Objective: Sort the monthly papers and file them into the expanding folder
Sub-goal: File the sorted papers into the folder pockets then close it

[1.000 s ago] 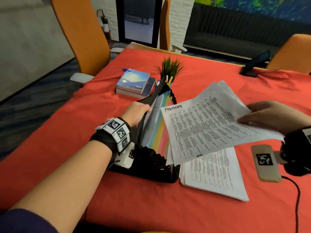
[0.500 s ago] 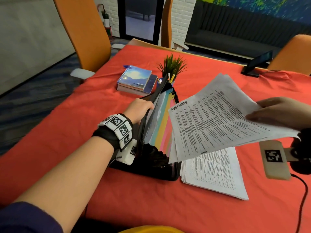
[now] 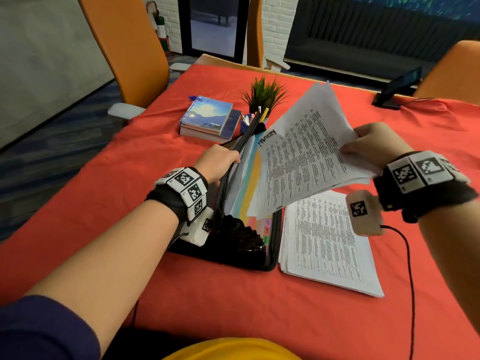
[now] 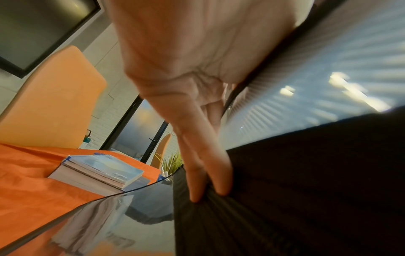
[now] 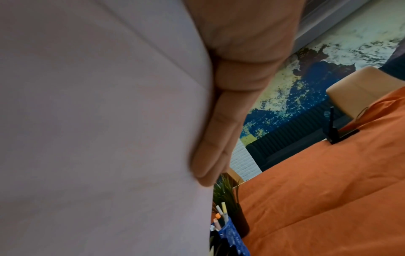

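Observation:
A black expanding folder with coloured dividers stands open on the red table. My left hand grips the top edge of its front flap and holds it back. My right hand pinches a sheaf of printed papers headed "February", tilted with its lower left edge down among the coloured dividers. In the right wrist view the fingers lie flat against the back of the white sheets. A second stack of printed papers lies flat just right of the folder.
Behind the folder are stacked books, a pen cup and a small potted plant. A phone on a stand sits far right. Orange chairs surround the table. A cable trails from my right wrist.
My right hand has moved left and swung the February papers steeper, bringing their lower edge into the folder's dividers. The left hand has kept holding the flap.

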{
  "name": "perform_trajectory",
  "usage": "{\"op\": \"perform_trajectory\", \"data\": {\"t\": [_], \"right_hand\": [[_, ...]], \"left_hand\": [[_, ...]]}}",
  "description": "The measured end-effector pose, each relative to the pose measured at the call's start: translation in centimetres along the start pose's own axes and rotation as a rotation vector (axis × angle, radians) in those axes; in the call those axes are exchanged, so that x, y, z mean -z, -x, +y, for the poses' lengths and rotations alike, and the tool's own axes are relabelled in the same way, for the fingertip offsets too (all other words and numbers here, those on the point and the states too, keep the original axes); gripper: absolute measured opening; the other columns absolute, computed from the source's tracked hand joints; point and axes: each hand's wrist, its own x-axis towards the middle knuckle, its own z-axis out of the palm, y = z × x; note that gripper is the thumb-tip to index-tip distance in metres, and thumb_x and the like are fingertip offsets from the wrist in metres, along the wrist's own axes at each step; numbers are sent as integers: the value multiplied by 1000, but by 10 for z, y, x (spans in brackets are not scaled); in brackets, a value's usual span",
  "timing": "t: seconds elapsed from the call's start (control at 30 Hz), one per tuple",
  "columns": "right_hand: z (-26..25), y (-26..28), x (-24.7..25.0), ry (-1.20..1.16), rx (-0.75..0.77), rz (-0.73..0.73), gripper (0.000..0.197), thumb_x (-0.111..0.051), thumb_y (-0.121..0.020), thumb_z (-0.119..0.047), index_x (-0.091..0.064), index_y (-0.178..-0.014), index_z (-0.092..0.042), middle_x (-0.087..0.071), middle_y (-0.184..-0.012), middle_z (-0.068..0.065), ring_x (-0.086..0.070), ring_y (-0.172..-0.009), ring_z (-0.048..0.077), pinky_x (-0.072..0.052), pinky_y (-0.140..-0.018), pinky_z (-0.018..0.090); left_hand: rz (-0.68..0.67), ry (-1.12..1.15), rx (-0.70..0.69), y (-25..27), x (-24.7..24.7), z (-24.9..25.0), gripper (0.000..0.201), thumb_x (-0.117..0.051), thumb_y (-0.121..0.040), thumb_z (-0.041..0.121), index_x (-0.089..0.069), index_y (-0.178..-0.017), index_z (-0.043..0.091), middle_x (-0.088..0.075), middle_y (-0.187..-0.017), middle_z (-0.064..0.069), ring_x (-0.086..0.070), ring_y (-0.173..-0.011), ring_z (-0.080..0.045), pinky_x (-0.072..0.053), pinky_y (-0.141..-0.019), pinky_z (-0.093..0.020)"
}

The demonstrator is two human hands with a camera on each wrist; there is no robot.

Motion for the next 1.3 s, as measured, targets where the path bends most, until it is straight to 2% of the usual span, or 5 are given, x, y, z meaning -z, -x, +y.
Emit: {"op": "perform_trajectory", "data": {"t": [0.13, 0.4, 0.63, 1.07, 1.3], "right_hand": [[-6, 8, -9, -45, 31, 45, 18, -57, -78, -3, -68, -92, -2, -59, -76, 13, -51, -61, 19, -36, -55, 25], [-24, 43, -59, -79, 105, 117, 17, -55, -82, -12, -66, -87, 0, -63, -80, 15, -58, -77, 26, -40, -63, 31], [-33, 28, -89, -58, -32, 59, 18, -49, -82, -5, -61, -93, 4, -62, -100, 25, -57, -93, 37, -29, -64, 27], [-44, 29, -76, -42, -34, 4, 29, -49, -82, -6, -37, -56, -9, -37, -58, 6, -35, -55, 23, -24, -42, 26], [-45, 17, -132, -214, 19, -176, 21, -53, -86, -14, -59, -100, -1, -62, -96, 14, -61, -90, 30, -52, -80, 38]], "left_hand": [[19, -9, 2, -5, -1, 0, 40, -54, -85, 17, -32, -52, 11, -27, -54, -5, -31, -27, -10, -22, -29, -17], [62, 1, 3, -11, -4, -4, 21, -52, -84, 24, -51, -63, 20, -49, -63, 4, -46, -59, -15, -39, -51, -20], [117, -19, -46, -2, -5, 2, 43, -51, -86, 10, -34, -47, 14, -34, -51, -3, -33, -46, -16, -29, -33, -14], [169, 17, -46, -3, 10, -1, 42, -54, -85, 19, -39, -46, 13, -39, -52, -6, -39, -48, -22, -27, -35, -17], [105, 72, -84, 3, 5, 3, 37, -52, -67, 30, -39, -36, 16, -40, -39, 8, -39, -38, -9, -28, -35, -16]]}}
